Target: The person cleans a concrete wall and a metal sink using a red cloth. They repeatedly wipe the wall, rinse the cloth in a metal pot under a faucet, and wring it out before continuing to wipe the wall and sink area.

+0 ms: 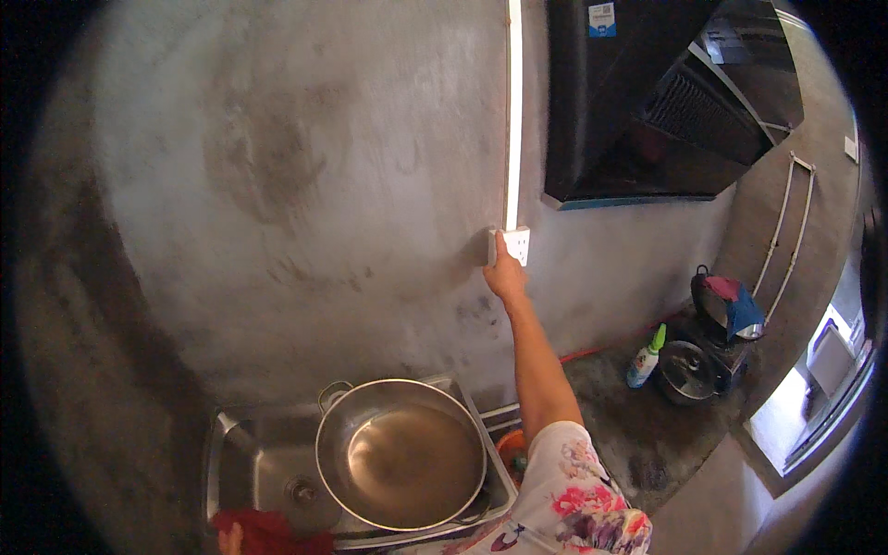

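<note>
My right hand [506,274] reaches up to a white wall socket [518,244], one finger extended against its left part and nothing held. The other fingers are partly hidden. At the bottom left edge, my left hand [233,538] grips a red cloth [281,533] by the sink's front; much of that hand is cut off. Between my arms, a large two-handled metal pan [402,465] rests over the right part of a stainless steel sink [267,447]. Liquid appears to lie in the pan, reflecting light.
A black range hood [590,125] hangs upper right. On the dark counter [624,430] stand a green-topped spray bottle [645,361], a glass-lidded pot [687,374] and a wok [707,305] with cloths. An orange container [512,444] sits beside the sink. White cable trunking [514,118] runs above the socket.
</note>
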{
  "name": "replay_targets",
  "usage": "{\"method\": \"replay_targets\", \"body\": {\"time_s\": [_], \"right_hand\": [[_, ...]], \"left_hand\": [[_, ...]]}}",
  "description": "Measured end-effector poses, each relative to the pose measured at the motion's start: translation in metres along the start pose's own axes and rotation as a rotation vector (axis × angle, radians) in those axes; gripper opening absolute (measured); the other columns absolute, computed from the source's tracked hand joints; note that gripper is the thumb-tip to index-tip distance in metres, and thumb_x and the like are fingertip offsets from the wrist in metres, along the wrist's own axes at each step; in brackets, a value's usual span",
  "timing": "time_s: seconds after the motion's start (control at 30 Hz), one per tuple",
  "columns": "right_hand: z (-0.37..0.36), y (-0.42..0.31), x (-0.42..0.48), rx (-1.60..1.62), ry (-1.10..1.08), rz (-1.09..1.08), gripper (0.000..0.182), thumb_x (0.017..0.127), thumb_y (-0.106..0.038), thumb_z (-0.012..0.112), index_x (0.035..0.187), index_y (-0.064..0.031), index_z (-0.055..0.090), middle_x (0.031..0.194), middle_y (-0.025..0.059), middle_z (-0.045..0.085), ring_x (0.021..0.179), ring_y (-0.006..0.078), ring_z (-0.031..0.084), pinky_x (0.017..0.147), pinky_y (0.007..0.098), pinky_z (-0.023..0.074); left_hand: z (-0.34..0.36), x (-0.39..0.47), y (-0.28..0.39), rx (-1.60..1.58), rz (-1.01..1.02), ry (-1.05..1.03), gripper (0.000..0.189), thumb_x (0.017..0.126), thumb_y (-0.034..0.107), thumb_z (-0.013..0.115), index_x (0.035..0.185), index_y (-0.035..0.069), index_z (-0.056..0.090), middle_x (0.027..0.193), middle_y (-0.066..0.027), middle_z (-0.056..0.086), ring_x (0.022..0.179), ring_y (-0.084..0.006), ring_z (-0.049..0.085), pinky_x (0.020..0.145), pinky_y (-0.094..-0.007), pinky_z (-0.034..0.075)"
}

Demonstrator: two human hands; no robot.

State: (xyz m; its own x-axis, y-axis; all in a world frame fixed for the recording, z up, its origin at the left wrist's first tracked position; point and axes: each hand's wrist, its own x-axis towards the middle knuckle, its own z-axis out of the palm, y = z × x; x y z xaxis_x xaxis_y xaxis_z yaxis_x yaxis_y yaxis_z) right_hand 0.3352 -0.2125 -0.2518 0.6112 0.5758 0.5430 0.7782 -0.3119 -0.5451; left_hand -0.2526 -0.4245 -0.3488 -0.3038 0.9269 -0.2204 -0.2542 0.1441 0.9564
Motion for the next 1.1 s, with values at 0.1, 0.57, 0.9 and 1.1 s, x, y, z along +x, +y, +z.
{"method": "replay_targets", "body": {"time_s": [0.1,0.57,0.9,1.1], "right_hand": [[-0.010,-0.007,-0.005,0.140,0.179,-0.049,0.072,0.072,-0.010,0.055,0.137,-0.0181,0.026,0.093,0.0177,0.060,0.082,0.0336,0.060,0.070,0.0451,0.0467],[-0.020,0.024,0.002,-0.103,-0.006,-0.173,0.056,0.074,-0.016,0.058,0.128,-0.0134,0.041,0.085,0.0177,0.062,0.076,0.0328,0.060,0.065,0.0433,0.0470],[0.011,-0.041,-0.223,0.733,-0.938,-0.619,0.031,0.084,-0.022,0.057,0.110,-0.0052,0.055,0.095,0.0084,0.059,0.083,0.0174,0.057,0.074,0.0323,0.0465],[0.021,-0.046,-0.345,0.976,-1.170,-0.465,0.033,0.084,-0.023,0.058,0.111,-0.0059,0.055,0.096,0.0077,0.060,0.083,0.0153,0.056,0.074,0.0308,0.0458]], "left_hand": [[0.008,-0.009,0.009,-0.081,0.012,-0.166,0.056,0.078,0.038,0.062,0.124,0.009,0.046,0.124,-0.0128,0.046,0.115,-0.0285,0.043,0.092,-0.0436,0.040],[0.023,0.000,0.001,0.001,0.008,-0.065,0.057,0.078,0.035,0.063,0.126,0.010,0.044,0.124,-0.0118,0.046,0.114,-0.0271,0.044,0.091,-0.0415,0.041],[0.045,-0.008,-0.017,0.183,0.533,-0.380,0.039,0.081,0.021,0.061,0.116,0.006,0.052,0.118,-0.0118,0.051,0.108,-0.0234,0.050,0.088,-0.0376,0.043],[0.088,-0.009,-0.006,-0.053,0.064,-0.448,0.033,0.083,0.010,0.057,0.115,0.005,0.052,0.104,-0.0077,0.058,0.095,-0.0207,0.056,0.084,-0.0331,0.046]]}}
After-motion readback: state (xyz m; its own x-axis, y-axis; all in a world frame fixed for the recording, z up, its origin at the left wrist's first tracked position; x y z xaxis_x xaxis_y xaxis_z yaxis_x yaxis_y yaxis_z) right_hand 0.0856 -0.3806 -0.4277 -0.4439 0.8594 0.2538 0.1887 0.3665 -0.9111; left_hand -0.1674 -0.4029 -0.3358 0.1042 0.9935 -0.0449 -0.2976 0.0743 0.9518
